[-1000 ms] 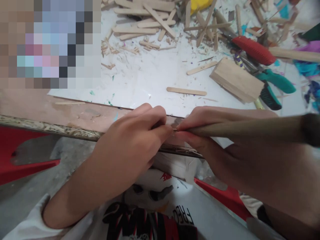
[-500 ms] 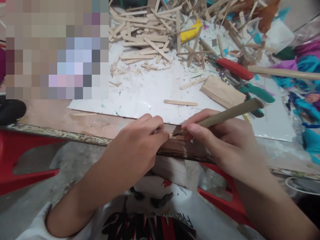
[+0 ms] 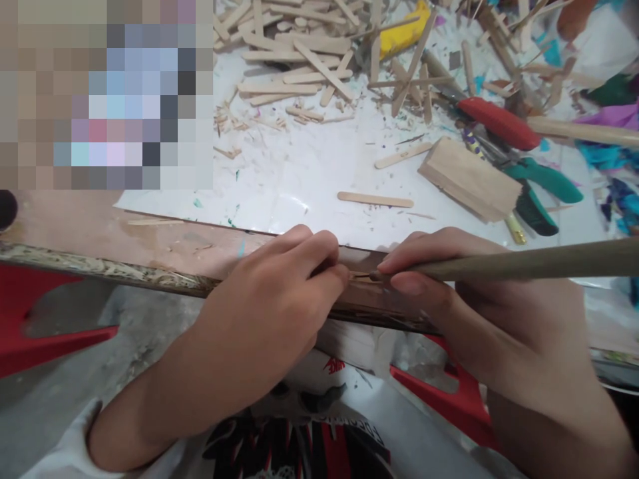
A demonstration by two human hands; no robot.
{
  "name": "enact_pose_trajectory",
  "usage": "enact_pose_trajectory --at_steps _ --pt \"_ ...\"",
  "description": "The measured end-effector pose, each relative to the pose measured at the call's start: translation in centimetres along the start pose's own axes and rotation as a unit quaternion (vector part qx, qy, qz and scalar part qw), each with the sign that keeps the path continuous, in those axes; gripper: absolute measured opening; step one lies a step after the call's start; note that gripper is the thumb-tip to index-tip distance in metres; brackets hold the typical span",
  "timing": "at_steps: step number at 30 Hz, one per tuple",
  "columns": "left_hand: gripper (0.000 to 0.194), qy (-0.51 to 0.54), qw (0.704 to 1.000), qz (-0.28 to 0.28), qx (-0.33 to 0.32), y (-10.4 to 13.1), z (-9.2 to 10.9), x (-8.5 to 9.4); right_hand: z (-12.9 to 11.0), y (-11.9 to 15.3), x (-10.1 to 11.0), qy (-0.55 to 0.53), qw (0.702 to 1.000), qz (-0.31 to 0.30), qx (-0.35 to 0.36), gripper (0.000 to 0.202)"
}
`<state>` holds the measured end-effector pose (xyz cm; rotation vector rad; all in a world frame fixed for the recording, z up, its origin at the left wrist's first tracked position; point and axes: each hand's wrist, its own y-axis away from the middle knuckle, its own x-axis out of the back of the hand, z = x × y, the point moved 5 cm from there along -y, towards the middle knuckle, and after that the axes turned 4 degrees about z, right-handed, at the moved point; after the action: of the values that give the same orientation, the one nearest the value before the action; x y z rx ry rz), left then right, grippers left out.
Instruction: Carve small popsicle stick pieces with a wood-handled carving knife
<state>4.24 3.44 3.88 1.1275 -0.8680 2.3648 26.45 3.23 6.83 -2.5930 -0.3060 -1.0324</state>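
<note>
Head view: both hands are held low at the near edge of the table, close together. The left hand is curled, its thumb pressed to the bent forefinger; whether anything is pinched there cannot be told, as the inner side of the fingers is hidden. By the right hand a wooden-handled tool is gripped between thumb and fingers, its handle pointed off to the right and its thin dark tip brought close to the left fingertips; whether they are touched cannot be made out. The fingertips are placed over the strip of table between the white sheet and the worn edge, below which red plastic parts are seen. Beyond the knuckles, a broad stretch of the sheet, strewn with specks, is shared with a single stick, so the most room is offered forward. On the right, space is narrowed by a wooden block, a green-handled tool and a red-handled tool. The far side is crowded by a pile of wooden sticks
</note>
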Motion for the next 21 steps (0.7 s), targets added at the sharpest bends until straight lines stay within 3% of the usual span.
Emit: enact_pose_trajectory --at_steps 13,18,21 --pt "0.045 -0.009 1.0 0.004 -0.003 0.2 -0.1 -0.3 -0.6 0.2 -0.3 0.004 0.999 0.017 -0.045 0.013" --pt "0.042 0.021 1.0 -0.003 0.007 0.3 -0.3 -0.3 -0.9 0.0 -0.7 -0.015 0.999 -0.025 0.014 0.011" --pt "0.043 0.035 0.999 -0.007 0.031 0.5 -0.4 -0.4 -1.2 0.0 -0.8 0.034 0.999 -0.017 0.009 0.013"
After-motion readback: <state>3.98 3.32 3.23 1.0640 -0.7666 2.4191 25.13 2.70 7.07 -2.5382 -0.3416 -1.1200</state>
